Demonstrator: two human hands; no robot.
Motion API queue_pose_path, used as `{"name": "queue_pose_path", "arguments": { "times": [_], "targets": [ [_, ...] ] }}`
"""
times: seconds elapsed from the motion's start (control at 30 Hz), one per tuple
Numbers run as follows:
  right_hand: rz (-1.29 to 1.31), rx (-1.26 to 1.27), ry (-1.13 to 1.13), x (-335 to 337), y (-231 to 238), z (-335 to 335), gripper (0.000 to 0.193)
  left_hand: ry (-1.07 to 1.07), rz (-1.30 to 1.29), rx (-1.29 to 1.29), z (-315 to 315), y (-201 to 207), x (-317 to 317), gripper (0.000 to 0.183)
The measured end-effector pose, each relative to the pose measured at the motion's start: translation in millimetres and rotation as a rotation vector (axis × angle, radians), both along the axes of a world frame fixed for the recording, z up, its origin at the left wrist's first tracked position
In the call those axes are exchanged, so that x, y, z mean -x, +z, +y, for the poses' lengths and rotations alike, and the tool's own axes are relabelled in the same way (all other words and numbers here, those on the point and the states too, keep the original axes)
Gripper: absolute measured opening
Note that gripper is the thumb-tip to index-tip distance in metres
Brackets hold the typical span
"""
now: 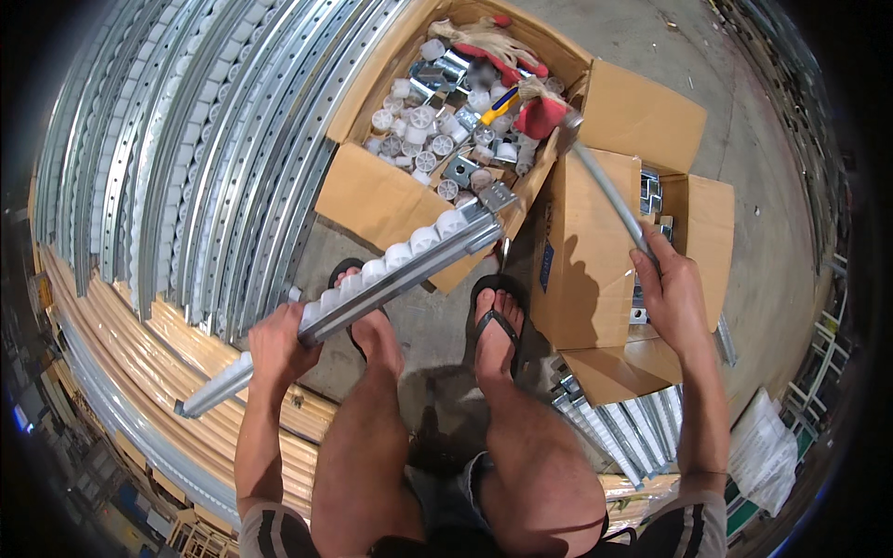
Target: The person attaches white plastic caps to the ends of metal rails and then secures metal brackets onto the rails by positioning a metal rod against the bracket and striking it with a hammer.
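Note:
My left hand (279,346) is closed around a short metal roller track (409,282) lined with white plastic rollers. The track slants up to the right, and a metal bracket (497,197) sits at its far end, near the edge of an open cardboard box (370,193). In my right hand (672,290) is the metal handle of a hammer (609,193), its head up by that box's right wall. Loose white rollers (420,118), metal brackets, red-and-white work gloves (493,45) and a yellow-handled tool (499,106) lie inside the box.
A second open carton (581,279) holding metal brackets stands at the right, with short roller tracks (628,430) below it. Long metal rails and roller tracks (209,121) fill the left side. My sandalled feet (499,316) are on the concrete floor between them.

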State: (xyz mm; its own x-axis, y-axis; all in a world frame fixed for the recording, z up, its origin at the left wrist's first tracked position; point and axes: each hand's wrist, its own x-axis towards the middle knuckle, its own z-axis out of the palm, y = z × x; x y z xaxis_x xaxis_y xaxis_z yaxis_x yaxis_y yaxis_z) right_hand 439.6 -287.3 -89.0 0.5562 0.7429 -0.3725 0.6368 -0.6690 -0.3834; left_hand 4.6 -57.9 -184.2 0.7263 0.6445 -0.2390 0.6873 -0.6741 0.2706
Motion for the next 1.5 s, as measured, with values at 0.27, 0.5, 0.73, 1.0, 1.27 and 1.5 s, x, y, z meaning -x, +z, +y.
{"name": "queue_pose_path", "arguments": {
  "times": [0.27,0.5,0.73,1.0,1.27,1.5],
  "targets": [
    [-0.038,-0.055,-0.025,14,-5,11,0.036,0.015,0.045,0.04,-5,6,1,0.044],
    [-0.098,-0.134,-0.031,3,-7,8,0.035,-0.05,0.0,0.025,-4,1,3,0.035],
    [-0.05,-0.065,-0.18,2,-4,0,0.034,0.035,0.04,0.082,3,7,-6,0.039],
    [0.12,0.008,0.088,-9,-10,0,0.035,0.026,0.023,0.095,7,11,12,0.045],
    [0.001,-0.059,0.056,-8,-44,36,0.034,0.156,0.106,0.2,1,38,-32,0.043],
    [-0.245,-0.458,0.321,42,50,-2,0.04,0.016,0.01,0.026,8,93,-30,0.046]
  ]
}}
